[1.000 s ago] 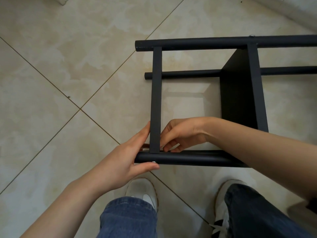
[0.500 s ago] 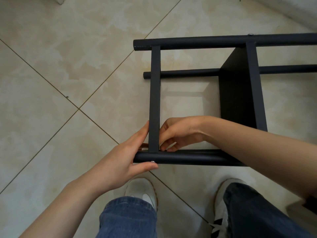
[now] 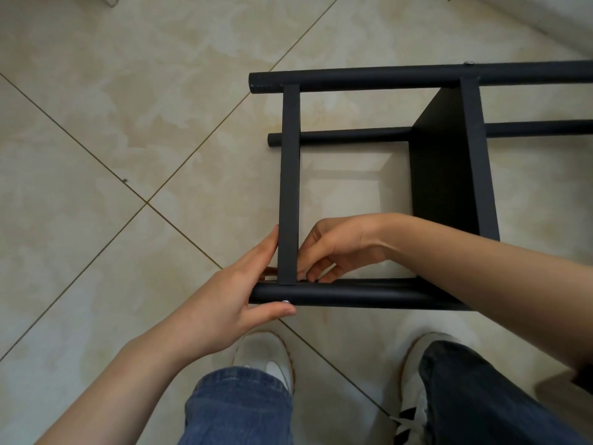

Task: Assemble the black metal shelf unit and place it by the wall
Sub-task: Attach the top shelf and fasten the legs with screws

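Observation:
The black metal shelf unit [image 3: 449, 175] lies on its side on the tiled floor, its round posts running left to right. A flat black crossbar [image 3: 289, 181] spans from the far post [image 3: 385, 79] to the near post [image 3: 346, 294]. My left hand [image 3: 231, 303] wraps the near post's left end, thumb beside a small silver screw head [image 3: 285, 302]. My right hand [image 3: 340, 248] reaches inside the frame, fingertips pinched at the joint where the crossbar meets the near post. What those fingers hold is hidden.
My two feet in white sneakers [image 3: 266, 358] and jeans stand just below the near post. A pale wall base [image 3: 529, 24] runs across the top right corner. Beige floor tiles [image 3: 112, 123] stretch to the left.
The view has shifted very slightly. Both hands stay at the crossbar joint on the near post, with only small finger movement by my right hand.

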Available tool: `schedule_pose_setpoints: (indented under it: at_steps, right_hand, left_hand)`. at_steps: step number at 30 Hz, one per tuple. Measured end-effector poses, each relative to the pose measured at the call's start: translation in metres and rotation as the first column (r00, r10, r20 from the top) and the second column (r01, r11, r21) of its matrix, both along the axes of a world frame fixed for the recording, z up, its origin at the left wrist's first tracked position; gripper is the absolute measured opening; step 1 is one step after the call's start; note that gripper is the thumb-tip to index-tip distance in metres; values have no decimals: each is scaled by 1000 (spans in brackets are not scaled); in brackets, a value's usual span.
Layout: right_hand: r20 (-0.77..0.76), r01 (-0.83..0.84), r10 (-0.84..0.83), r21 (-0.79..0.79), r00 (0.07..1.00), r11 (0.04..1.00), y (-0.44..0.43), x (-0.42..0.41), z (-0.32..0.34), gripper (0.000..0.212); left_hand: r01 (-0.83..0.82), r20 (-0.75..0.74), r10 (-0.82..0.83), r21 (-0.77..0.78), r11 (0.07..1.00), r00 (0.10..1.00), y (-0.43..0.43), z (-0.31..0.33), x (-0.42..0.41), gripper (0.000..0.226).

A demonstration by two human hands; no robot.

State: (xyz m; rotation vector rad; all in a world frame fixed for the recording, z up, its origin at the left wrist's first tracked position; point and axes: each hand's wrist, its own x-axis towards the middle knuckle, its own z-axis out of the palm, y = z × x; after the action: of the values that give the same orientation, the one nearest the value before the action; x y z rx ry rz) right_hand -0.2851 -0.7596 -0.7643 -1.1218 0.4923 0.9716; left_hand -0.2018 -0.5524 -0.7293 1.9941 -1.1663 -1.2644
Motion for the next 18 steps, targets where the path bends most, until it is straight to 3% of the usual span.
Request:
schedule_pose_setpoints:
  at_steps: [11, 18]
  right_hand:
    - [20, -38, 39, -21, 999, 999, 1, 1, 2, 33]
    - [61, -70, 73, -57, 995, 996, 6, 0, 1, 21]
  left_hand:
    - [-9, -4, 9, -11, 1000, 1000, 0, 0, -1, 103]
    - [-1, 0, 1, -9, 1000, 1000, 0, -1, 0, 103]
